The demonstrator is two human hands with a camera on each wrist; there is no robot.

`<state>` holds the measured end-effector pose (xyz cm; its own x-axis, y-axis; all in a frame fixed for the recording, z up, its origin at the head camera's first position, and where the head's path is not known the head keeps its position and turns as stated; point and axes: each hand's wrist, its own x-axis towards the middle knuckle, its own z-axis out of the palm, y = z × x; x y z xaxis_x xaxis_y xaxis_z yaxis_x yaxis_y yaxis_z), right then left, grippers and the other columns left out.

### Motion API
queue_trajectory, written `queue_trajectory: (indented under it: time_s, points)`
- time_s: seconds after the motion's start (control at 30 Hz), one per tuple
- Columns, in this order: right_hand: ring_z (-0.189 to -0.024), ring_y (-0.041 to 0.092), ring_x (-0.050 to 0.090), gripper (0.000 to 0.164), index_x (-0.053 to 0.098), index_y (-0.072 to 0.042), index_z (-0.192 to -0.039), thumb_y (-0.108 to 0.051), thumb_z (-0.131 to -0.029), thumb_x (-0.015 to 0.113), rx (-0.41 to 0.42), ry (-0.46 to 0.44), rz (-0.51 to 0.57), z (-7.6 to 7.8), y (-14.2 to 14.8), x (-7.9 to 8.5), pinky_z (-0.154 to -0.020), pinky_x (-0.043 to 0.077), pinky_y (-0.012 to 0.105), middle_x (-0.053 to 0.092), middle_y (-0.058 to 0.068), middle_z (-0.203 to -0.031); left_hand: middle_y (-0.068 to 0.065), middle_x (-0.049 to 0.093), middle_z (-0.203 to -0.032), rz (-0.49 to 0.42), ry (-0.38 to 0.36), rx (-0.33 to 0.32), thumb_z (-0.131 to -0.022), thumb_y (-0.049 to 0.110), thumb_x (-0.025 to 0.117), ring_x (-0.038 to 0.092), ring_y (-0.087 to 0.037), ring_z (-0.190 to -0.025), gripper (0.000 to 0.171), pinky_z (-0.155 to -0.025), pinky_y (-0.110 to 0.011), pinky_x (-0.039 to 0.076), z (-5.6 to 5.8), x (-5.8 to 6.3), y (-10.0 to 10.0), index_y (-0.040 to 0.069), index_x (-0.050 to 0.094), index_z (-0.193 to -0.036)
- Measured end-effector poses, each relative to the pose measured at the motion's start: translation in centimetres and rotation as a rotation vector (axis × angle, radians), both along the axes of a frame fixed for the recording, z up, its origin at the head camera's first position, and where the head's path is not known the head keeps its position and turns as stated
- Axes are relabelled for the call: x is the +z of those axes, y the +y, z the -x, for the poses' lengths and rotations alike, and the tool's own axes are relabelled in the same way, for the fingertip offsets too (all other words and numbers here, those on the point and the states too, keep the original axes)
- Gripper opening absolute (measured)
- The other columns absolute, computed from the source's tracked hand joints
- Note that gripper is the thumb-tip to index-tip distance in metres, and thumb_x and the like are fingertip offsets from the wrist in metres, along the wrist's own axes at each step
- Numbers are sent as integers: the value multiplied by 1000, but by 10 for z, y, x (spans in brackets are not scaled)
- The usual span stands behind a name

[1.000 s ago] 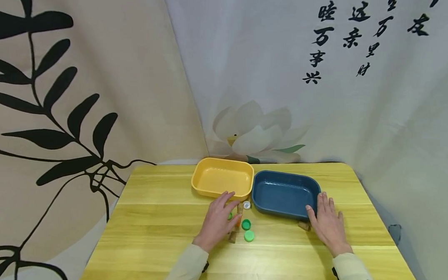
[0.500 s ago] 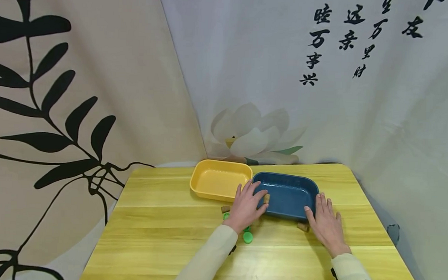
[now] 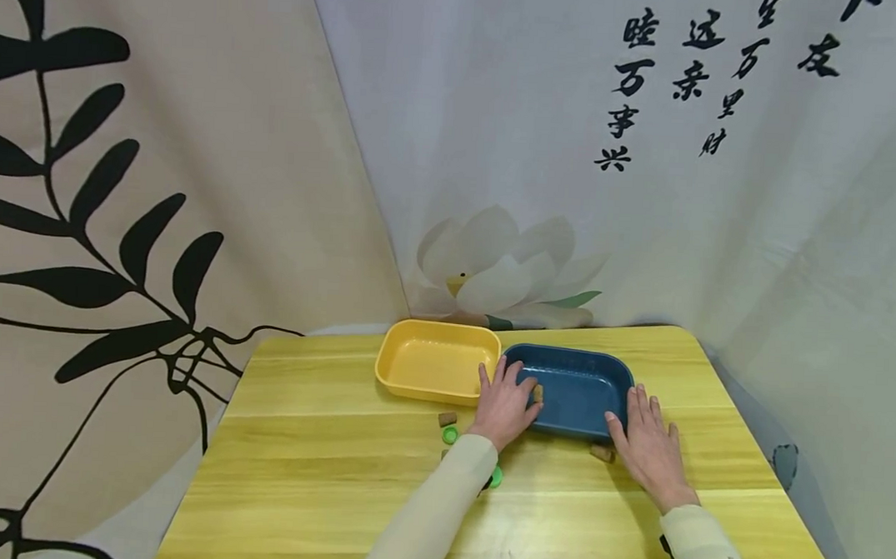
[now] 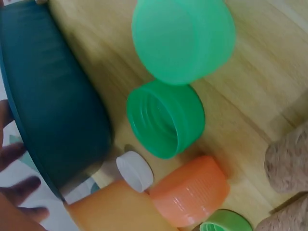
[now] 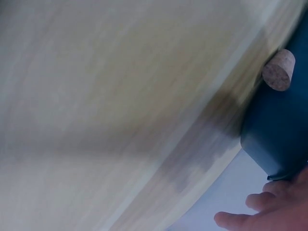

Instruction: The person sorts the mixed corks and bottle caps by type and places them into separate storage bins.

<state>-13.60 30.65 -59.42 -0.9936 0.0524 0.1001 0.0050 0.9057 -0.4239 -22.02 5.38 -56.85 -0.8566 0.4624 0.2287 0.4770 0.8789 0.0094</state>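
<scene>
My left hand (image 3: 504, 405) is over the left end of the blue tray (image 3: 581, 394), pinching a cork (image 3: 538, 393) between thumb and fingers. In the left wrist view, its fingers (image 4: 21, 190) show beyond the tray's rim, and the cork is hidden there. My right hand (image 3: 649, 449) rests with straight fingers against the tray's right edge. Another cork (image 3: 602, 452) lies on the table at the tray's front side, also seen in the right wrist view. Below my left forearm are a light green cap (image 4: 183, 41), a darker green cap (image 4: 166, 119) and an orange cap (image 4: 191, 191).
The yellow tray (image 3: 438, 362) stands left of the blue one. A white cap (image 4: 134, 171) and a small green cap (image 4: 226, 221) lie close to it. More corks (image 4: 288, 161) lie on the wooden table (image 3: 319, 474). A curtain hangs behind the table.
My left hand has moved right from the caps and corks to above the blue tray, carrying a cork. My right hand has stayed at the tray's right edge.
</scene>
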Motion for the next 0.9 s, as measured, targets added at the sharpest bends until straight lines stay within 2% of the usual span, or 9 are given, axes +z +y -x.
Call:
queue_trajectory:
  time_s: [0.13, 0.27, 0.37, 0.5, 0.63, 0.9]
  points:
    - [-143, 45, 6, 77, 9, 3, -153, -52, -103, 29, 3, 2, -2, 1, -2, -2, -97, 11, 77, 6, 23, -159, -9, 39, -149, -32, -1, 25, -86, 62, 60, 25, -40, -141, 65, -106, -68, 19, -3, -2, -6, 27, 52, -140]
    - [-142, 47, 9, 77, 10, 3, -153, -52, -103, 29, 0, 13, -6, 1, -1, -3, -97, 12, 77, 7, 24, -159, -12, 36, -151, -143, -16, 21, -87, 60, 60, 22, -40, -142, 77, -109, -64, 16, -9, 0, -20, 18, 38, -149]
    - [-141, 48, 11, 76, 10, 3, -153, -51, -103, 29, 1, 19, -4, 1, -1, -3, -96, 13, 77, 7, 24, -158, -12, 34, -152, -198, -23, -2, -90, 59, 57, 21, -39, -143, 81, -110, -62, 17, -14, 4, -34, 14, 31, -152]
    - [-142, 47, 9, 76, 10, 3, -153, -51, -103, 29, 2, 16, 2, 1, -1, -3, -96, 13, 77, 7, 24, -158, -11, 31, -154, -230, -16, -30, -91, 62, 52, 20, -36, -143, 81, -111, -60, 18, -22, 9, -55, 14, 29, -153]
    - [-142, 47, 8, 76, 8, 3, -153, -50, -103, 29, 5, 13, 7, 1, -1, -2, -97, 13, 77, 6, 25, -158, -9, 28, -155, -258, -8, -38, -89, 62, 55, 18, -34, -144, 84, -110, -61, 18, -33, 11, -75, 15, 28, -153]
    - [-141, 48, 10, 76, 8, 4, -153, -49, -104, 29, 10, 15, 16, -1, -3, -1, -96, 14, 77, 6, 25, -158, -10, 24, -158, -258, -35, -42, -86, 64, 59, 18, -35, -144, 90, -109, -61, 21, -56, 7, -113, 14, 26, -154]
